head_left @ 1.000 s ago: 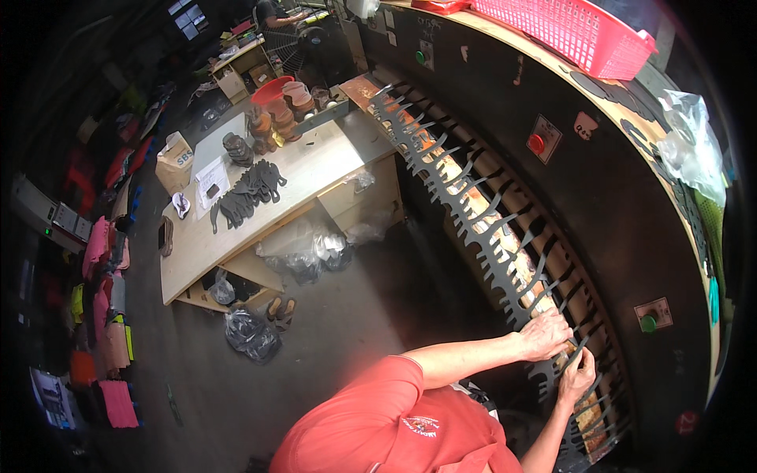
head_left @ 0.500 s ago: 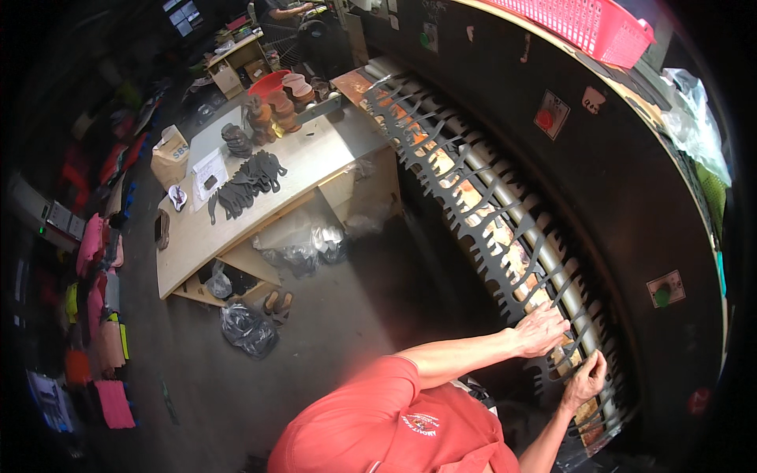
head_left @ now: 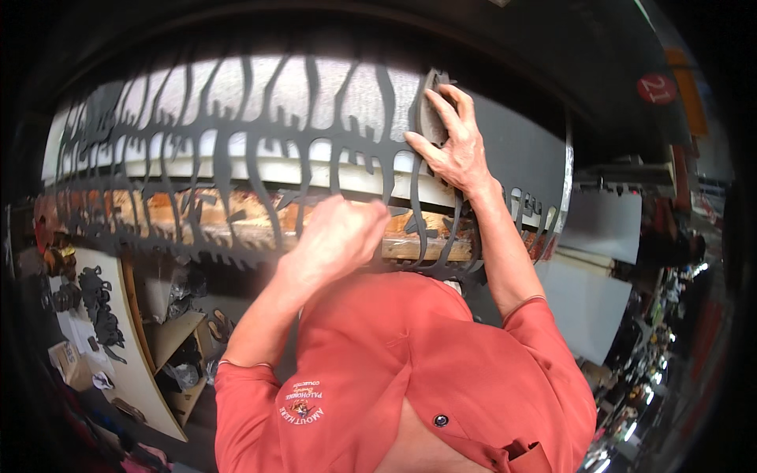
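Nearest the camera is the person's own coral-red collared shirt (head_left: 410, 378), with a small dark button at the open front and both short sleeves spreading toward the lower edge. From it the two bare forearms rise. The left hand (head_left: 341, 234) is curled into a loose fist in front of the lower edge of the long dark grey sheet cut into wavy, finger-like strips (head_left: 260, 158); whether it grips one of the strips cannot be told, since the knuckles hide the palm. The right hand (head_left: 451, 142) is higher and farther out, fingers spread nearly flat, pressing on a small dark oval cut piece (head_left: 430, 110) that lies against the sheet near its uncut right part. The sheet lies across a pale board and a brown wooden ledge (head_left: 236, 217) that show through the cut-outs. To the left, lower down, a light wooden workbench (head_left: 134, 363) carries dark cut shapes (head_left: 98, 303).
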Demonstrator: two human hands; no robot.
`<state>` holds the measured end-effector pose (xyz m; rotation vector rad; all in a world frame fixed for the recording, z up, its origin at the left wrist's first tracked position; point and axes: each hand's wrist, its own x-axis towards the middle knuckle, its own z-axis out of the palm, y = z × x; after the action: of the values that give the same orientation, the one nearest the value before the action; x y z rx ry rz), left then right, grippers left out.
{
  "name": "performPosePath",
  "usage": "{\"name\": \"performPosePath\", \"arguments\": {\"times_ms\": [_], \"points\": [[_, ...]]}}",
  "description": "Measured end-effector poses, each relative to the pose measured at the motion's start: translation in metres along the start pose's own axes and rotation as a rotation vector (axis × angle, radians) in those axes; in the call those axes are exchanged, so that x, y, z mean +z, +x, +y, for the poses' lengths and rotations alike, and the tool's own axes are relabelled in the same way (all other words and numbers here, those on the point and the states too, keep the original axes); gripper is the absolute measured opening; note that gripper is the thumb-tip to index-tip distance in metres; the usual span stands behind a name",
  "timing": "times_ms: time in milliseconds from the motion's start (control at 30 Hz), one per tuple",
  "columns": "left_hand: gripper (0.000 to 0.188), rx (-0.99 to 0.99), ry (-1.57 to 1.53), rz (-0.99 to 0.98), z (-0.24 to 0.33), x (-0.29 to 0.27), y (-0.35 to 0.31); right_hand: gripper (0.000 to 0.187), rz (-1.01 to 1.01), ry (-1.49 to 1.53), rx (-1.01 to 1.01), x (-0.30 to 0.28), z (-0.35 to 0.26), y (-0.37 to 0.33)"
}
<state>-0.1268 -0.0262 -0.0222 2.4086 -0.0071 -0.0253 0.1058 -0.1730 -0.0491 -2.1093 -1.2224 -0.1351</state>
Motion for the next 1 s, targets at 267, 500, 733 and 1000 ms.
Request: {"name": "performPosePath", "arguments": {"times_ms": [267, 500, 733, 1000], "points": [[0.048, 0.103, 0.214, 0.377, -0.016, 0.002, 0.101, 0.062, 0.02, 0.057, 0.001, -0.002, -0.019, -0.001], [0.049, 0.14, 0.26, 0.44, -0.022, 0.017, 0.1, 0.056, 0.078, 0.766, 0.392, -0.051, -0.017, 0.024], [0.05, 0.076, 0.241, 0.325, -0.019, 0.008, 0.104, 0.048, 0.098, 1.356, 0.718, -0.105, -0.004, 0.058], [0.098, 0.195, -0.455, 0.529, 0.045, 0.008, 0.127, 0.052, 0.403, 1.53, 0.908, -0.065, -0.069, 0.03]]}}
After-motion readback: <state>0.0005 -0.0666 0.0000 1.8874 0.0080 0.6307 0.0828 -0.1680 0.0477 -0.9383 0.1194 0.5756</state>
